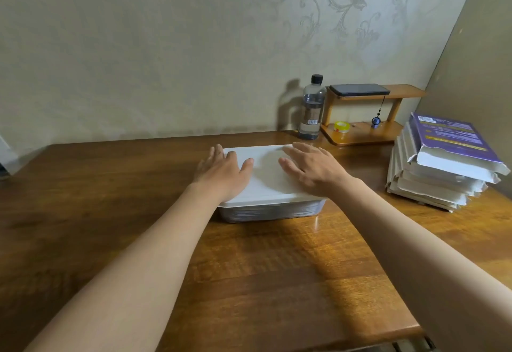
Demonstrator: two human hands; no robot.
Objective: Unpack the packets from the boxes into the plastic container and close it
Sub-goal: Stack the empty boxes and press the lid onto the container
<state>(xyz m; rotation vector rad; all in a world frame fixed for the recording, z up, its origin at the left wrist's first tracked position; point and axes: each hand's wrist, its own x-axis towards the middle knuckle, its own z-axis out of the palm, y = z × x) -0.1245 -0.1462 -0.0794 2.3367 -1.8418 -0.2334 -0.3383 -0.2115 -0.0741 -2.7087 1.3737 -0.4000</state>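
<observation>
A clear plastic container [273,211] stands in the middle of the wooden table, with its white lid [266,177] lying on top of it. Through the front wall I make out packets inside, only dimly. My left hand [221,171] lies flat on the lid's left side, fingers spread. My right hand [310,167] lies flat on the lid's right side, fingers spread too. A stack of flattened boxes [440,168], white with a purple top face, rests on the table at the right.
A water bottle [312,107] with a black cap stands behind the container. Next to it a small wooden shelf [365,132] carries a dark phone [360,89], a tape roll [340,126] and a hanging charm. The table [263,268] ends at the wall behind.
</observation>
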